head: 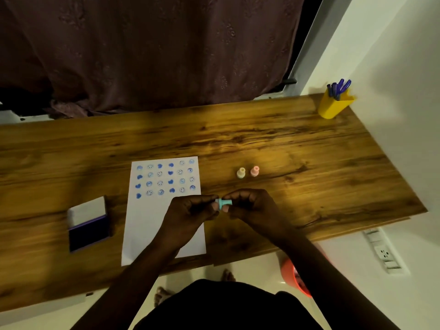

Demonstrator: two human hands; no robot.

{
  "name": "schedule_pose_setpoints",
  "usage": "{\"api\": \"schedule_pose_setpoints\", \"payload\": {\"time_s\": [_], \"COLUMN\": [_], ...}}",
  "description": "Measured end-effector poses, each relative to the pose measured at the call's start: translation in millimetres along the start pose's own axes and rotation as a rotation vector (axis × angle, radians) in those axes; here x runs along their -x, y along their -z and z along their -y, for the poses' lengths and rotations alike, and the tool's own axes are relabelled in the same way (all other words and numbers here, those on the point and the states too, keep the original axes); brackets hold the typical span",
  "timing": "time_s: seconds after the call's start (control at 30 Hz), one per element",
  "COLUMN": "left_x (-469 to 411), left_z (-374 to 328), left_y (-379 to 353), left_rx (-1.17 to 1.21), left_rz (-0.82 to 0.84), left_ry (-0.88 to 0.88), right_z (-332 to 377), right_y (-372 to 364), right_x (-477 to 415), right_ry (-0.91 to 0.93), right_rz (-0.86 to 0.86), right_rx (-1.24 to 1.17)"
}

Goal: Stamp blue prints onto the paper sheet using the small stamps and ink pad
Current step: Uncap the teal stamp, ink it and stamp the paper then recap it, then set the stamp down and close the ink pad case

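Blue prints (165, 177) fill the paper sheet's (152, 225) upper half; both your grips, left hand (190, 214) and right hand (250, 206), pinch the teal stamp (224, 202); lower half remains.

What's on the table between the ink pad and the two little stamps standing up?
In the head view, the paper sheet lies between the ink pad and the yellow stamp and pink stamp.

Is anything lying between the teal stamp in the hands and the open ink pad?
Nothing visible does. The teal stamp, pinched between left hand and right hand, sits above the paper sheet; only flat paper and bare table separate it from the ink pad.
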State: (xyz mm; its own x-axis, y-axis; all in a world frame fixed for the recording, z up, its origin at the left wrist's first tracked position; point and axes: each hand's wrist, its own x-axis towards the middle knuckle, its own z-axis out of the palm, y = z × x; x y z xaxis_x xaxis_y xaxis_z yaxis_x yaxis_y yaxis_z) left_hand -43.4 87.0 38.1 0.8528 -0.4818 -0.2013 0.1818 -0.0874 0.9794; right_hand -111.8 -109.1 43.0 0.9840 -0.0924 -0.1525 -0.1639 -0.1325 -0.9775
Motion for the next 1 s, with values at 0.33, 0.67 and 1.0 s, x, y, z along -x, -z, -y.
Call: {"api": "schedule_pose_setpoints", "payload": {"time_s": [0.33,0.67,1.0], "left_x": [-9,-17,-4], "left_z": [9,21,27], "left_y": [-22,-34,-26], "left_rx": [-0.078,-0.169,-0.179], "left_rz": [0.011,-0.108,-0.186], "left_ry": [0.026,0.077,0.105], "right_z": [-20,-45,-56], "right_y": [24,67,72], "right_x": [2,-33,-69], "right_ry": [-0.107,0.060,-0.045], "right_rz": [0.022,-0.227,-0.188], "right_rx": [-0.058,0.682,0.871]}}
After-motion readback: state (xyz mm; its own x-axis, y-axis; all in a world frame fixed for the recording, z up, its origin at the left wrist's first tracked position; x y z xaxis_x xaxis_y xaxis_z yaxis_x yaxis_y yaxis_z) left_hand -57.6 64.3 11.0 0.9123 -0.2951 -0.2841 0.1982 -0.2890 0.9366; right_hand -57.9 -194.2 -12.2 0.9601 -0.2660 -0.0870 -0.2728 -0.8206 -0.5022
